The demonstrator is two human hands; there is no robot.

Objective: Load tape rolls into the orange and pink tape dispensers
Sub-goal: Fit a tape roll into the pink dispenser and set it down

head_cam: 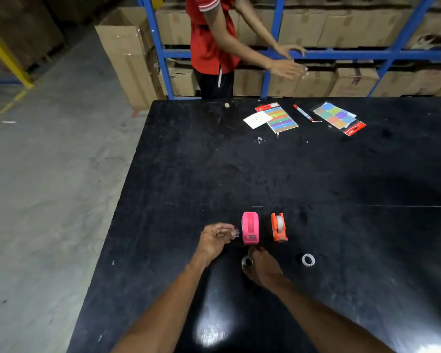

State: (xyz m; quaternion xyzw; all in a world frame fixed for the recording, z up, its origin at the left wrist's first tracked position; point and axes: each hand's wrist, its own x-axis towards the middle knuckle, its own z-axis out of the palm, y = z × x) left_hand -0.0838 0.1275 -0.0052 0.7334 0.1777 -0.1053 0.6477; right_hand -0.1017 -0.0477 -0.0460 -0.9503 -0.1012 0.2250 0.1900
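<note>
A pink tape dispenser [250, 227] stands on the black table [341, 174], with an orange tape dispenser [279, 227] just to its right that carries a clear tape roll in its middle. My left hand [215, 238] is left of the pink dispenser and pinches a small clear plastic hub [235, 232]. My right hand [261, 267] is below the pink dispenser, fingers closed on a tape roll [247, 261]. A second loose tape roll [308, 259] lies flat on the table to the right.
At the table's far side lie two packs of coloured sticky labels [281, 119] [339, 117], a white card [257, 119] and a red-capped marker [303, 112]. A person in a red shirt [209, 36] stands there before blue shelving with cardboard boxes. The table's left edge drops to concrete floor.
</note>
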